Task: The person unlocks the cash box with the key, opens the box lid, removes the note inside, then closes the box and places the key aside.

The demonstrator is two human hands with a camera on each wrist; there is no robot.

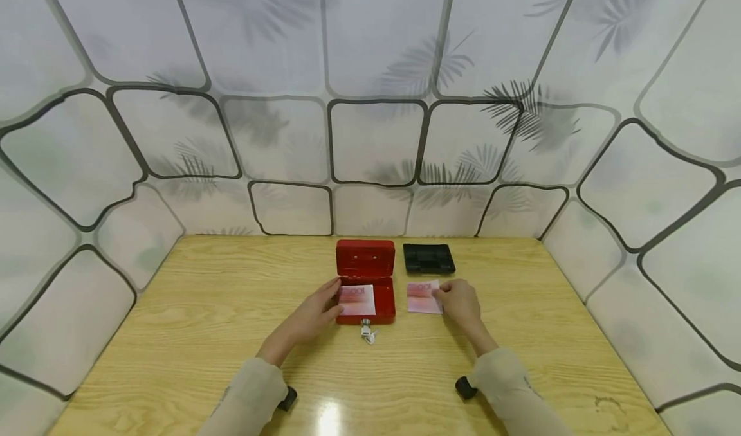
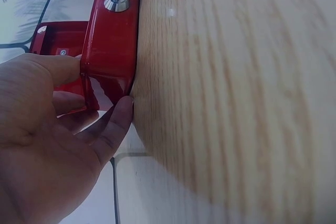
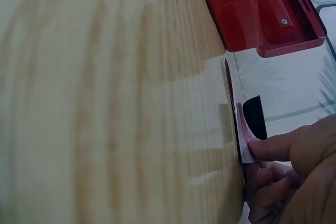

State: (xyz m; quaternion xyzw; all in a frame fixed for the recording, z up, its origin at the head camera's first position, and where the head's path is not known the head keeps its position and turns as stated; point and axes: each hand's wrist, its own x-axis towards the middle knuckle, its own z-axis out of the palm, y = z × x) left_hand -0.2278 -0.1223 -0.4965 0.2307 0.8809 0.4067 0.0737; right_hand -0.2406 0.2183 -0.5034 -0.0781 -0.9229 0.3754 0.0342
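A red cash box (image 1: 389,300) stands on the table with its lid (image 1: 366,256) raised. A pinkish banknote (image 1: 359,301) lies in its left part. My left hand (image 1: 317,311) holds the box by its left side, with the thumb at the rim and fingers against the outer wall in the left wrist view. To the right of the box, my right hand (image 1: 461,302) pinches the right edge of a second pinkish banknote (image 1: 420,297) between thumb and fingers. That note is low over the table, its held edge bent up in the right wrist view.
Behind the second banknote lies a black tray (image 1: 429,258). Keys (image 1: 368,337) hang from the silver lock (image 2: 116,2) on the box's front. The wooden table (image 1: 231,281) meets patterned fabric walls (image 1: 376,140) at the back and both sides.
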